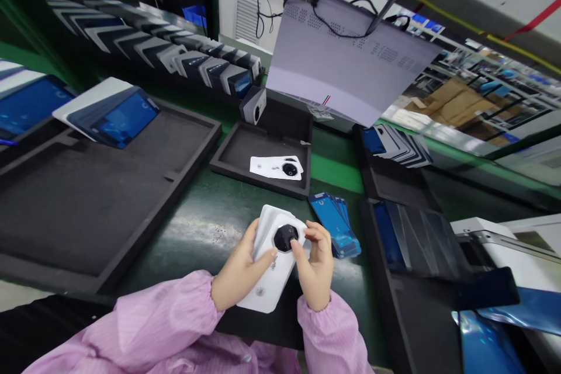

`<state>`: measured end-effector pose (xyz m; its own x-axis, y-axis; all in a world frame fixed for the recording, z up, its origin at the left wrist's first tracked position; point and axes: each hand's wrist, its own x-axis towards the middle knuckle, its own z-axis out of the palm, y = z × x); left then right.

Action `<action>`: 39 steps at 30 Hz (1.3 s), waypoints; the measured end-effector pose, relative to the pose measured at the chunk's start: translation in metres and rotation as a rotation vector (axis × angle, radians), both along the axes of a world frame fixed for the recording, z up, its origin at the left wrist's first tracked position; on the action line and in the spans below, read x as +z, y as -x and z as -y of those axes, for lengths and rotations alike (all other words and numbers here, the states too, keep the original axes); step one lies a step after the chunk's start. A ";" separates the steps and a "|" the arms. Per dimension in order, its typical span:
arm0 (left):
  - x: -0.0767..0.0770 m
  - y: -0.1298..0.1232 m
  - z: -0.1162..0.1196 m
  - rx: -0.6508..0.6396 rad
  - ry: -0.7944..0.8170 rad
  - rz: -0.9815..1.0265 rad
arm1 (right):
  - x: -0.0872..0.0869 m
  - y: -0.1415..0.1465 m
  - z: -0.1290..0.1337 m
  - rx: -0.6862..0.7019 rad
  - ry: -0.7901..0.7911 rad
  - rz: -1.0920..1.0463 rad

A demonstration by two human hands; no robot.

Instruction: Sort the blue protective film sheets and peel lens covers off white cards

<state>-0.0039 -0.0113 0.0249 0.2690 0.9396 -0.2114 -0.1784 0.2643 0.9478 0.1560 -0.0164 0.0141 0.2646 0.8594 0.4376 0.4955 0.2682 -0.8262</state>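
Observation:
Several white phone back panels, fanned in a small stack, are held tilted above the bench between my two hands. The top one bears a round black camera patch and small grey print. My left hand wraps the left edge, thumb on the face. My right hand pinches the upper right, its thumb on the camera patch and its fingers at the edge. Just right of my hands, blue film-covered phone-sized panels lie overlapping on the bench. Similar white panels rest in a small black tray ahead.
A large dark tray fills the left, with blue-faced panels across its far end. At right stands another black tray with dark sheets. Rows of panels line the back left, and a tilted grey monitor-like board hangs ahead.

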 end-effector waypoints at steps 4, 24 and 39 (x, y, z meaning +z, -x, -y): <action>-0.004 0.000 0.007 -0.021 -0.159 -0.205 | 0.001 0.000 0.000 0.038 0.089 -0.159; -0.007 0.001 -0.006 0.044 0.025 0.086 | 0.002 0.011 0.011 0.473 -0.512 0.321; -0.004 0.001 -0.007 0.026 0.160 0.234 | 0.004 0.011 0.011 0.436 -0.451 0.388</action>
